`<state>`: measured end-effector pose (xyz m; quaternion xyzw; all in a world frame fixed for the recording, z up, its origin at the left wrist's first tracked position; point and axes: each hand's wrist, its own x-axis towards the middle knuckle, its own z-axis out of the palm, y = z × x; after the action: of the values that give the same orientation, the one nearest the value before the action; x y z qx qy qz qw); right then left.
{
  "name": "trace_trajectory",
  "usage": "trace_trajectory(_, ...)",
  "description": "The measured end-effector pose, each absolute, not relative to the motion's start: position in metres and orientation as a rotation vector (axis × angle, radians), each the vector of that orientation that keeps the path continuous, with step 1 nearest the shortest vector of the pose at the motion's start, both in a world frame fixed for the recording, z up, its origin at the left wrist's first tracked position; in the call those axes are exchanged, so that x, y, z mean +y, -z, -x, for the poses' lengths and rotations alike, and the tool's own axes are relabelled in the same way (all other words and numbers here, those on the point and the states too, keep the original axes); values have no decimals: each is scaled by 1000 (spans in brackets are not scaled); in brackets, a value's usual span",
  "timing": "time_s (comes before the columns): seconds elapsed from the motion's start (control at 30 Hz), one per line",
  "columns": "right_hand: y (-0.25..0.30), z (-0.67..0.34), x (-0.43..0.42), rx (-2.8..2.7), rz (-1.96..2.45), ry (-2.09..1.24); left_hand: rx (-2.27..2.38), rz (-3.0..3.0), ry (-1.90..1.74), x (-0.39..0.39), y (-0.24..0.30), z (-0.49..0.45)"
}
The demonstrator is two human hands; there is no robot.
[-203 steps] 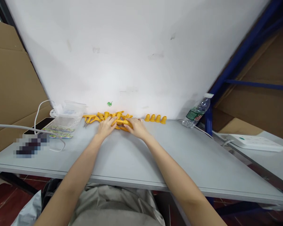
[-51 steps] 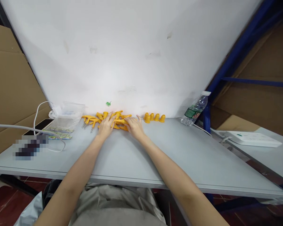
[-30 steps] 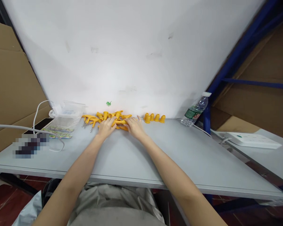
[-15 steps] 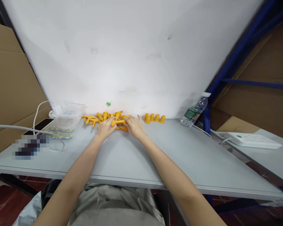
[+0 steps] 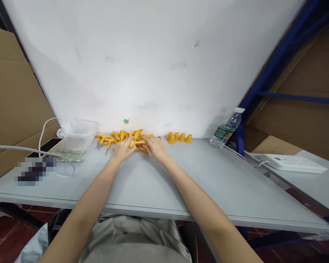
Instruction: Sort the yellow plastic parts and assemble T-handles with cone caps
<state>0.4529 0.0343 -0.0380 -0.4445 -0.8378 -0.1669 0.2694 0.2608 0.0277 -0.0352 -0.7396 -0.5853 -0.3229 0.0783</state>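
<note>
Between my two hands, a ribbed yellow plastic piece (image 5: 139, 143) is held crosswise just above the table. My left hand (image 5: 122, 149) closes its fingers around the left end. My right hand (image 5: 157, 149) grips the right end, with its fingers curled and partly hiding it. Behind and around the hands lies a pile of yellow plastic parts (image 5: 123, 135). At the left of that pile are yellow corkscrews (image 5: 109, 141) with metal spirals. To the right of my right hand, several yellow cup-shaped caps (image 5: 182, 137) stand in a row near the wall.
A grey table (image 5: 153, 190) meets a white wall (image 5: 153, 65). Plastic bags (image 5: 74, 144), a phone (image 5: 48, 146) and a white cable (image 5: 41, 135) lie on the left. A water bottle (image 5: 226, 129) leans at the right, near a blue frame (image 5: 239, 138) and a white power strip (image 5: 293, 163).
My right hand has shifted slightly, its fingers moving a little on the yellow plastic piece. My left hand has barely moved. The piles and caps look the same.
</note>
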Motion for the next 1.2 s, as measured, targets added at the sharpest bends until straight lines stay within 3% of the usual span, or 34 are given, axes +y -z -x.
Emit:
trace_trajectory(0.8, 38, -454, 34, -2237, 1212, 473, -1907, 2177, 896, 26, 30, -260)
trace_trajectory(1.0, 38, -477, 46, -1927, 1310, 545, -2017, 2063, 1026, 30, 26, -253)
trace_trajectory(1.2, 53, -526, 69, -1320, 1445, 427, -2017, 1879, 1410, 41, 33, -242)
